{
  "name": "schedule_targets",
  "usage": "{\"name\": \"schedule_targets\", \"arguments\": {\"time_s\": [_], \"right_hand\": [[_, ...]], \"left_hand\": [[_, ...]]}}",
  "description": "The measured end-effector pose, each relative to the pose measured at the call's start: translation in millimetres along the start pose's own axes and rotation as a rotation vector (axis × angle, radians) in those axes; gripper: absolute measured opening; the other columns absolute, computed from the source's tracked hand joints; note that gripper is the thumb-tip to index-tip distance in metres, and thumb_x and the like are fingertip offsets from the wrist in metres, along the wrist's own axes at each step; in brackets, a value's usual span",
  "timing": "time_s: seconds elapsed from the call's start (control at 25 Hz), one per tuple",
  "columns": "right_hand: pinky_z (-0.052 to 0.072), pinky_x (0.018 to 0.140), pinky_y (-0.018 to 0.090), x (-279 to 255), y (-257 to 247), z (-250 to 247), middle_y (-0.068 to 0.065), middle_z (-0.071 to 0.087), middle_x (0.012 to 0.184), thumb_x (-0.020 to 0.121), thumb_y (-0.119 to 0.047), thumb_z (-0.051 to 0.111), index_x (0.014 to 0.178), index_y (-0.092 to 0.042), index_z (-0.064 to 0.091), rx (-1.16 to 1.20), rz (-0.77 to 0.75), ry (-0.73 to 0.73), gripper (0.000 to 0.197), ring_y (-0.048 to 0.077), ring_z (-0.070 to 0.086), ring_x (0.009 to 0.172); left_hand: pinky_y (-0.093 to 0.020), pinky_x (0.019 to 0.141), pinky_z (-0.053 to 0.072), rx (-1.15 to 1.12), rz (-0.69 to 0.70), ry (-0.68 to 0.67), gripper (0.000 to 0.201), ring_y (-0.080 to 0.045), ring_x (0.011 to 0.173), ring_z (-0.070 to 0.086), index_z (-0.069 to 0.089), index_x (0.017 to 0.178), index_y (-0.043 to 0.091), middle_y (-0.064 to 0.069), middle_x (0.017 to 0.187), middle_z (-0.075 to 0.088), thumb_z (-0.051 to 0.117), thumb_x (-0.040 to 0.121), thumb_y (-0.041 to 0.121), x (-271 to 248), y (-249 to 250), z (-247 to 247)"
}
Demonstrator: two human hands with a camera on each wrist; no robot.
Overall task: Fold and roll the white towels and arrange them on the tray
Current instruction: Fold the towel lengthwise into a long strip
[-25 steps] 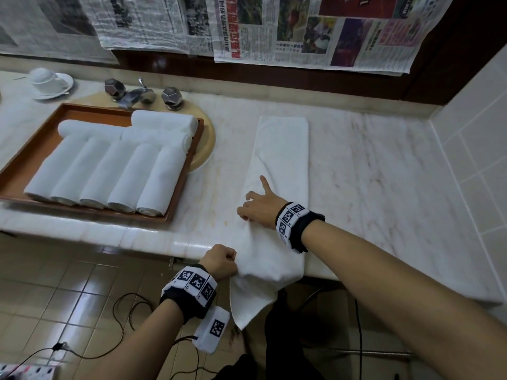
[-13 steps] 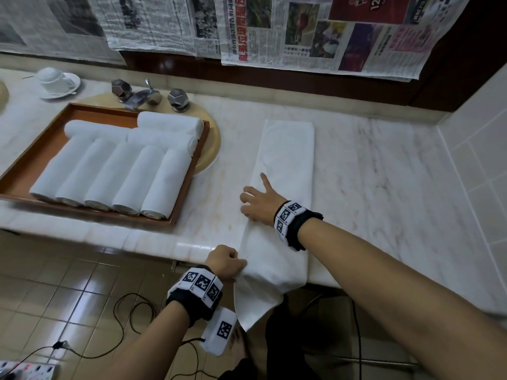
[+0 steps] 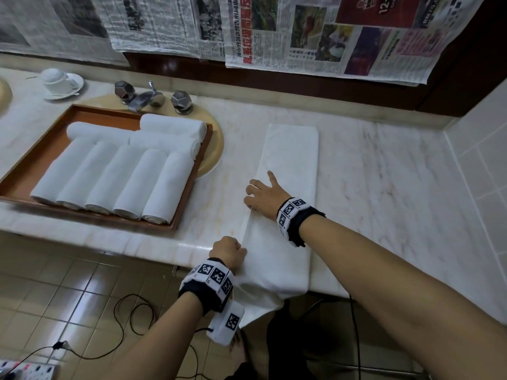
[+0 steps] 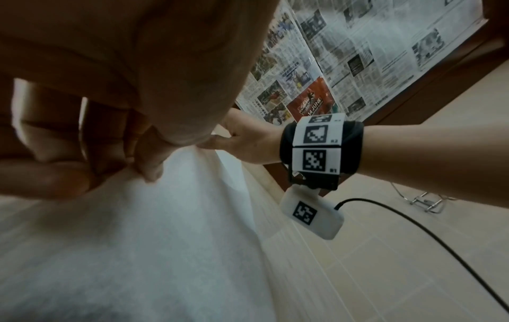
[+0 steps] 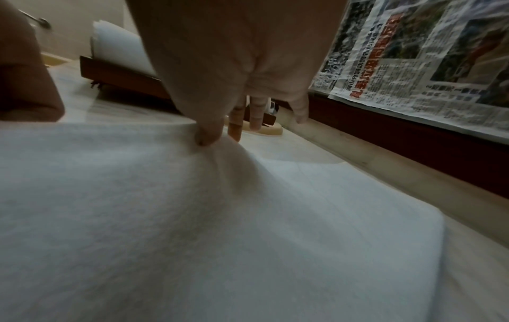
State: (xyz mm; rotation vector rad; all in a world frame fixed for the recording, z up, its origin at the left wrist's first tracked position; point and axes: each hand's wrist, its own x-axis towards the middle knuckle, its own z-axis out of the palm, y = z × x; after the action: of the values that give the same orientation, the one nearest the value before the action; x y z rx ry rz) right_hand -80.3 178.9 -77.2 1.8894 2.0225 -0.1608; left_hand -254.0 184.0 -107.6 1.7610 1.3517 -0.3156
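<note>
A white towel [image 3: 290, 160], folded into a long strip, lies on the marble counter with its near end hanging over the front edge. My left hand [image 3: 229, 249] is a fist gripping the towel's left edge [image 4: 137, 239] at the counter's lip. Farther up the same edge, my right hand [image 3: 260, 196] pinches the cloth [image 5: 220, 217] between thumb and forefinger [image 5: 206, 139], raising a small pucker, while its other fingers stay straight. Several rolled white towels [image 3: 115, 176] lie in the brown tray [image 3: 109, 109] on the left.
A chrome tap [image 3: 142, 98] and a beige basin rim [image 3: 216, 149] sit behind the tray. A white cup on a saucer [image 3: 59, 80] stands far left. Newspaper [image 3: 315, 31] covers the back wall. Tiled wall [image 3: 480, 160] bounds the right. Cables [image 3: 131, 316] lie on the floor.
My right hand's fingers have spread out from a curled pose with one finger pointing. My left hand keeps its grip at the counter edge. The towel has barely shifted.
</note>
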Motion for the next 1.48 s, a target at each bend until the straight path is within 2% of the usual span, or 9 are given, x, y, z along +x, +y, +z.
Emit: {"name": "schedule_targets", "arguments": {"time_s": [0.16,0.36,0.48,0.64,0.8,0.96,1.2,1.36,1.48], "right_hand": [[0.009,0.112,0.066,6,9,0,0.010,0.027,0.151,0.100,-0.005,0.035,0.132,-0.017,0.046,-0.012,0.023,-0.070,0.036,0.023,0.009,0.147],[0.011,0.113,0.061,17,18,-1,0.010,0.030,0.148,0.098,-0.002,0.036,0.126,-0.016,0.049,0.039,-0.020,0.028,0.034,0.022,0.013,0.145],[0.012,0.113,0.062,22,24,5,0.010,0.025,0.151,0.097,0.000,0.034,0.132,-0.017,0.044,0.021,0.012,-0.059,0.040,0.023,0.007,0.147],[0.014,0.112,0.060,32,30,6,0.010,0.024,0.152,0.098,-0.002,0.037,0.127,-0.016,0.048,0.024,-0.005,-0.026,0.035,0.022,0.007,0.146],[0.016,0.112,0.059,40,36,7,0.010,0.025,0.151,0.098,-0.003,0.038,0.126,-0.016,0.049,0.022,-0.015,-0.013,0.032,0.023,0.009,0.146],[0.016,0.112,0.060,47,49,6,0.011,0.024,0.152,0.099,-0.004,0.038,0.126,-0.016,0.049,0.028,-0.010,-0.029,0.032,0.024,0.008,0.146],[0.016,0.112,0.060,57,56,12,0.010,0.028,0.148,0.098,-0.004,0.039,0.124,-0.017,0.048,0.060,-0.034,0.006,0.030,0.023,0.012,0.144],[0.016,0.112,0.057,65,65,4,0.009,0.028,0.150,0.099,-0.008,0.041,0.119,-0.016,0.052,0.158,-0.051,0.046,0.025,0.022,0.014,0.144],[0.012,0.116,0.052,55,71,15,0.004,0.022,0.156,0.098,-0.020,0.047,0.130,-0.020,0.048,0.421,0.148,0.163,0.031,0.018,0.011,0.147]], "left_hand": [[-0.039,0.083,0.058,0.069,-0.032,-0.060,0.023,-0.034,0.096,0.066,0.063,0.103,0.000,-0.016,0.105,0.067,0.054,0.091,0.018,7,2,1],[-0.036,0.079,0.058,-0.006,-0.042,0.018,0.018,-0.032,0.087,0.068,0.067,0.088,0.010,-0.010,0.096,0.068,0.065,0.085,0.028,21,17,-8],[-0.036,0.079,0.058,0.003,-0.072,0.007,0.019,-0.032,0.086,0.068,0.066,0.092,0.008,-0.010,0.096,0.068,0.065,0.083,0.025,28,25,-10],[-0.030,0.068,0.054,-0.011,-0.054,0.056,0.016,-0.028,0.075,0.066,0.059,0.075,0.012,-0.007,0.084,0.067,0.062,0.082,0.026,32,34,-10],[-0.035,0.072,0.059,-0.010,-0.087,0.021,0.014,-0.031,0.078,0.068,0.056,0.077,0.011,-0.012,0.092,0.069,0.056,0.081,0.024,36,38,-11],[-0.041,0.074,0.060,-0.068,-0.088,0.043,0.023,-0.032,0.074,0.069,0.064,0.084,0.006,-0.011,0.087,0.069,0.057,0.081,0.027,43,45,-14],[-0.041,0.075,0.060,-0.049,-0.106,0.060,0.026,-0.030,0.075,0.068,0.065,0.088,0.009,-0.008,0.087,0.068,0.056,0.079,0.032,55,50,-15],[-0.035,0.078,0.056,-0.013,-0.073,0.149,0.025,-0.027,0.083,0.065,0.063,0.088,0.014,-0.004,0.091,0.067,0.058,0.086,0.039,66,64,-16],[-0.035,0.082,0.053,0.001,-0.109,0.179,0.019,-0.027,0.091,0.062,0.062,0.093,0.016,-0.004,0.100,0.064,0.057,0.083,0.031,68,70,-20]]}}
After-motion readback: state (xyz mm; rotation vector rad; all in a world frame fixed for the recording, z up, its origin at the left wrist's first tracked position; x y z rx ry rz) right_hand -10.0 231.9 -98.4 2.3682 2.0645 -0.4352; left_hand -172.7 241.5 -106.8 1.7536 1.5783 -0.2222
